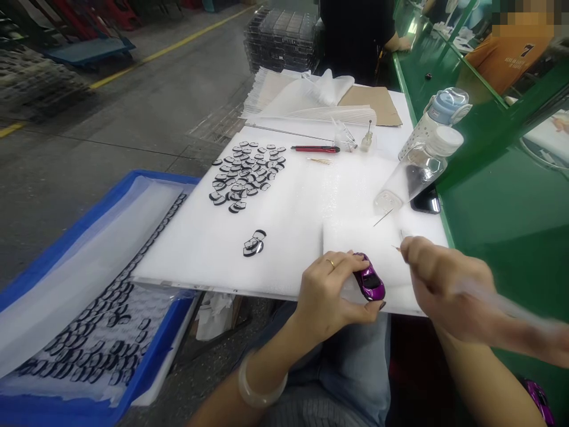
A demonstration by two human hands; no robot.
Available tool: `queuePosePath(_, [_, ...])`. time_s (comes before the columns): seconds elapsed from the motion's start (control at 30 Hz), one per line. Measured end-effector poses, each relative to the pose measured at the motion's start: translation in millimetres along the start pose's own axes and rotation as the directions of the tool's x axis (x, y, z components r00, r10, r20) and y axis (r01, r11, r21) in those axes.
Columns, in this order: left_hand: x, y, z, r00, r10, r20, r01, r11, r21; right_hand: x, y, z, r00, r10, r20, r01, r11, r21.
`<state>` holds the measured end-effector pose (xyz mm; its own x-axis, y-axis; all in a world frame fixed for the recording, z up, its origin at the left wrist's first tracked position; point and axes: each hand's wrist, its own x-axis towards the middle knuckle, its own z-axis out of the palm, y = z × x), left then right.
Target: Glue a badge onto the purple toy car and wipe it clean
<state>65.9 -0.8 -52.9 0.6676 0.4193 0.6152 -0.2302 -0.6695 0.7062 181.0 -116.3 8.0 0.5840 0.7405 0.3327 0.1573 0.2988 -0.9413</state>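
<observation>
A factory assembly floor: concrete with yellow lines [178, 42], a green workbench [502, 201] with other workers, stacked trays [280, 38], a blue crate [102, 308] of small black-and-white parts [246, 175] on white foam sheet [293, 219].

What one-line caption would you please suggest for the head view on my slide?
Left hand holds a purple toy car on white foam sheet; blurred right hand beside it.
</observation>
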Motion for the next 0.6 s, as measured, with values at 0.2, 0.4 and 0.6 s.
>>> queuePosePath(0.2, [2, 1, 1.5, 1.0, -0.027, -0.011, 0.027, 1.0, 0.011, 2, 6, 3, 0.994, -0.002, 0.105, -0.015, 0.988, 0.152])
queuePosePath(0.4, [2, 3, 4.2, 0.999, -0.04, -0.019, 0.041, 0.998, 0.047, -3, -4, 12, 0.988, 0.027, 0.153, -0.096, 0.88, 0.464])
queuePosePath(0.6, [1, 4, 4.1, 0.996, -0.088, -0.022, 0.089, 0.994, 0.06, -5, 6, 13, 0.988, 0.05, 0.145, -0.116, 0.863, 0.491])
